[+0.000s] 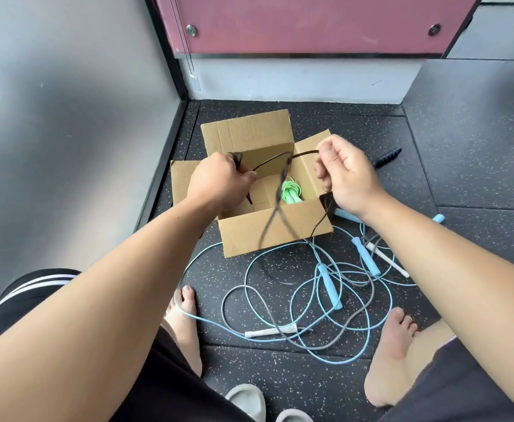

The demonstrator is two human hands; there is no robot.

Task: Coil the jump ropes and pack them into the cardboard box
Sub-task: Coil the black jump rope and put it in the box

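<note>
An open cardboard box (267,231) stands on the dark floor. A coiled green jump rope (291,191) lies inside it. Above the box, my left hand (219,182) grips a bundle of loops of a black jump rope (275,159). My right hand (348,175) pinches the same rope further along, and the rope stretches between both hands. More of the black rope dangles in a blurred loop in front of the box. One dark handle (388,156) of it lies on the floor to the right, behind my right hand.
Light blue jump ropes (328,286) and a grey rope with white handles (269,332) lie tangled on the floor in front of the box. My bare feet (394,354) flank the tangle. Grey slippers (249,400) sit nearest me. A grey wall stands left, a pink panel behind.
</note>
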